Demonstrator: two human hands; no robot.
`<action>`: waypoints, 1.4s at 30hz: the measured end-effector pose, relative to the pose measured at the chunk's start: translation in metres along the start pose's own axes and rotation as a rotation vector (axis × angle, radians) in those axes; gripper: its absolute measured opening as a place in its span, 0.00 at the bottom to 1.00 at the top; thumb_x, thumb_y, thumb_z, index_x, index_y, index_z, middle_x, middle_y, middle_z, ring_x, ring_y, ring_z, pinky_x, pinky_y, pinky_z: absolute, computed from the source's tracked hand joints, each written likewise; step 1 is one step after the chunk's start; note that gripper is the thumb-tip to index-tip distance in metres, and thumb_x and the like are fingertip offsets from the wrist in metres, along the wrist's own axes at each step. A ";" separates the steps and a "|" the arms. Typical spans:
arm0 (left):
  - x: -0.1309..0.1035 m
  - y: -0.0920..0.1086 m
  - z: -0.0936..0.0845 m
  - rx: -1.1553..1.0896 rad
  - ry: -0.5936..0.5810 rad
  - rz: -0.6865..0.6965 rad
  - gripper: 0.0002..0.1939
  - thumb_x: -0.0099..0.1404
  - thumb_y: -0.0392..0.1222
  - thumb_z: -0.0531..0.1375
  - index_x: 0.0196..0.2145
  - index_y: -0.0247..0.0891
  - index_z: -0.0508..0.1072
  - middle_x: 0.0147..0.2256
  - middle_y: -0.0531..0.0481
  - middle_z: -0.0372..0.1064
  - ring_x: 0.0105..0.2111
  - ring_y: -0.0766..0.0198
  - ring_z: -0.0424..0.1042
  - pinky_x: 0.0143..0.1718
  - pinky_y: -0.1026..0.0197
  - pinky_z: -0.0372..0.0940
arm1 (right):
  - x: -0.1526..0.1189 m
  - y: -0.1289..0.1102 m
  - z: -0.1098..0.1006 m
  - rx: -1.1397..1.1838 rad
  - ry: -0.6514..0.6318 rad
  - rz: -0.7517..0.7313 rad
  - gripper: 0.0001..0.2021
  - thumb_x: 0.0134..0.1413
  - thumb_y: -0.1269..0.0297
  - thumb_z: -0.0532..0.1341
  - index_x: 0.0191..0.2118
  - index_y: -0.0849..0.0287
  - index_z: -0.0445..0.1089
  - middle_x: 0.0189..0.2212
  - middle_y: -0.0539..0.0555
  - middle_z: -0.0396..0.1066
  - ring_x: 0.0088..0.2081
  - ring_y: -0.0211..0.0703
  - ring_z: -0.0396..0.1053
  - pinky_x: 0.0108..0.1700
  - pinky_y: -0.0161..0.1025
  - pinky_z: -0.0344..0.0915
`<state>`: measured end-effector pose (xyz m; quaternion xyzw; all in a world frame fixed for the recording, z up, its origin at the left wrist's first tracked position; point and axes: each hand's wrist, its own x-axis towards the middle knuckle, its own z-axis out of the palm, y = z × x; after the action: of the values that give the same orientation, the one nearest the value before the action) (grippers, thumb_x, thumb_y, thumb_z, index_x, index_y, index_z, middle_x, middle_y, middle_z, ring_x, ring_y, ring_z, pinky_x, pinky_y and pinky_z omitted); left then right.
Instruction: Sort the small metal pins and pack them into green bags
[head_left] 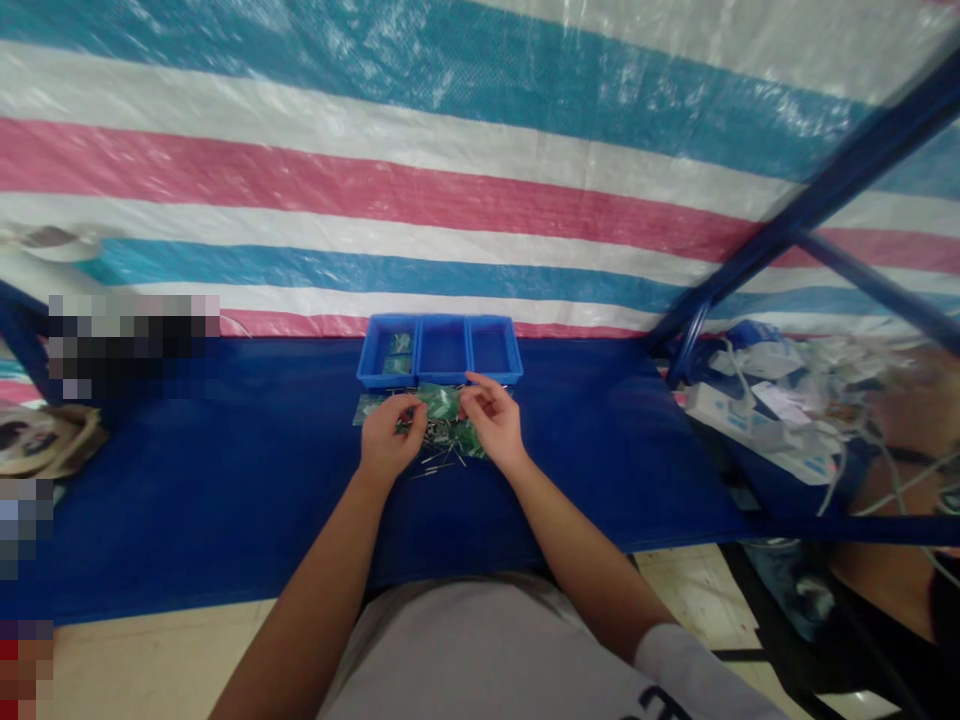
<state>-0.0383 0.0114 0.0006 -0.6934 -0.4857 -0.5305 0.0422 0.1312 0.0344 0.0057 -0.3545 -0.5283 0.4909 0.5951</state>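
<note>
A small green-tinted plastic bag (439, 400) is stretched between my two hands, over a pile of thin metal pieces (435, 462). My left hand (388, 435) is closed, thumb and fingertips pinching the bag's left side. On the other side, my right hand (498, 422) pinches its right edge, with the index finger sticking out. More green bags lie under and beside my hands, partly hidden by them. Just beyond stands a blue three-compartment tray (442, 380), with small green packets (400, 352) in its left compartment. What the metal pieces are is too small to tell.
All this sits on a blue table (255, 480) backed by a striped plastic sheet (420, 190). A blue metal frame (750, 240) rises at the right. Beyond it are white boxes (757, 430), cables and plastic bags, with another person's arm (892, 500) nearby.
</note>
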 end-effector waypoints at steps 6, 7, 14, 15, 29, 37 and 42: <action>-0.004 -0.002 0.006 0.046 0.070 -0.023 0.08 0.60 0.40 0.62 0.38 0.37 0.72 0.35 0.49 0.75 0.21 0.71 0.68 0.29 0.65 0.66 | -0.002 0.000 0.002 -0.024 0.056 -0.016 0.16 0.49 0.60 0.68 0.45 0.55 0.73 0.30 0.51 0.74 0.30 0.38 0.72 0.35 0.38 0.70; -0.004 -0.002 0.006 0.041 0.057 -0.019 0.09 0.60 0.40 0.62 0.39 0.37 0.72 0.37 0.48 0.75 0.22 0.71 0.68 0.30 0.64 0.66 | -0.002 0.000 0.002 -0.023 0.060 -0.023 0.15 0.49 0.60 0.68 0.44 0.55 0.73 0.30 0.51 0.75 0.30 0.38 0.72 0.35 0.38 0.70; 0.001 0.001 0.000 -0.026 -0.062 0.000 0.04 0.63 0.37 0.59 0.37 0.38 0.72 0.29 0.51 0.71 0.24 0.69 0.67 0.30 0.64 0.64 | 0.000 0.001 -0.001 -0.097 0.089 -0.069 0.14 0.48 0.60 0.68 0.43 0.55 0.74 0.31 0.51 0.76 0.30 0.39 0.72 0.35 0.39 0.71; 0.001 0.002 -0.001 -0.031 -0.059 0.000 0.03 0.63 0.36 0.59 0.36 0.37 0.72 0.28 0.51 0.70 0.24 0.69 0.66 0.30 0.64 0.64 | 0.000 0.001 -0.002 -0.104 0.089 -0.071 0.14 0.48 0.60 0.68 0.43 0.55 0.75 0.31 0.52 0.76 0.30 0.39 0.73 0.35 0.39 0.71; -0.003 0.001 0.002 0.021 -0.028 -0.106 0.06 0.62 0.40 0.58 0.35 0.38 0.73 0.28 0.51 0.74 0.24 0.68 0.70 0.29 0.65 0.65 | -0.001 -0.010 -0.004 -0.320 0.036 -0.235 0.03 0.51 0.63 0.67 0.32 0.55 0.76 0.34 0.53 0.75 0.32 0.40 0.71 0.34 0.39 0.70; -0.003 0.001 -0.003 -0.049 0.011 -0.002 0.07 0.62 0.37 0.58 0.38 0.37 0.73 0.33 0.49 0.77 0.26 0.66 0.74 0.32 0.64 0.68 | -0.004 -0.006 -0.002 -0.235 -0.013 -0.143 0.07 0.51 0.60 0.66 0.36 0.55 0.76 0.34 0.53 0.76 0.32 0.41 0.73 0.37 0.40 0.71; -0.002 0.001 0.001 -0.013 0.006 -0.031 0.04 0.60 0.37 0.59 0.34 0.38 0.73 0.32 0.49 0.77 0.24 0.67 0.72 0.31 0.64 0.68 | -0.004 -0.005 -0.002 -0.241 0.023 -0.135 0.06 0.51 0.59 0.66 0.32 0.55 0.73 0.33 0.53 0.76 0.34 0.42 0.73 0.37 0.41 0.70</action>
<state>-0.0365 0.0102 -0.0007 -0.6844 -0.4928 -0.5365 0.0309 0.1341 0.0293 0.0091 -0.3923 -0.5994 0.3788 0.5860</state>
